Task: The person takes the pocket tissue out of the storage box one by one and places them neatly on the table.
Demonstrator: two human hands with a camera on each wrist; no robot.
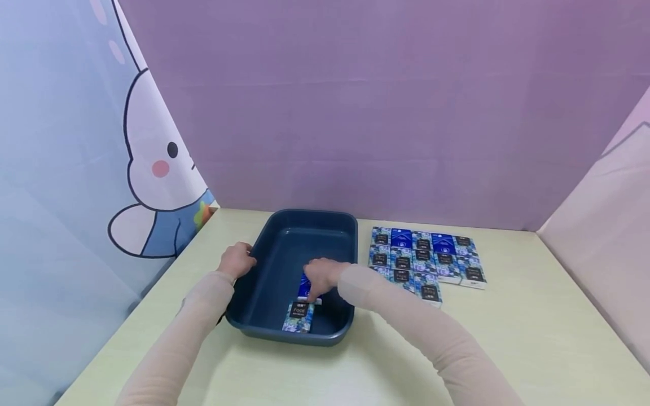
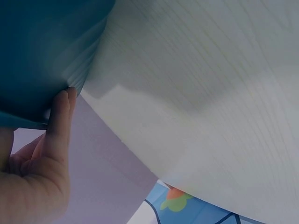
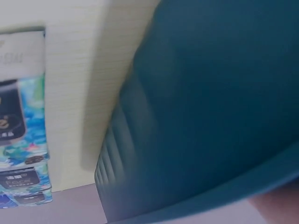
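A dark blue rectangular plastic basin [image 1: 274, 335] stands on the table. My left hand [image 1: 237, 260] grips its left rim; in the left wrist view its fingers [image 2: 60, 116] lie along the outer wall. Inside the basin my right hand [image 1: 321, 276] reaches down over a blue tissue pack [image 1: 303, 288] and holds it, covering much of it. One fingertip is at that pack's near edge. Just nearer, a floral tissue pack [image 1: 298, 317] with a black label lies on the basin floor. The right wrist view shows mostly the basin's outer wall [image 3: 196, 102], with the hand largely hidden behind the rim.
Right of the basin, several tissue packs [image 1: 422, 256] lie in close rows, mostly floral with some plain blue. The right forearm passes in front of them. A purple cloth [image 1: 355, 113] hangs behind the table [image 1: 513, 327], and a cartoon-printed cloth [image 1: 61, 169] is at the left.
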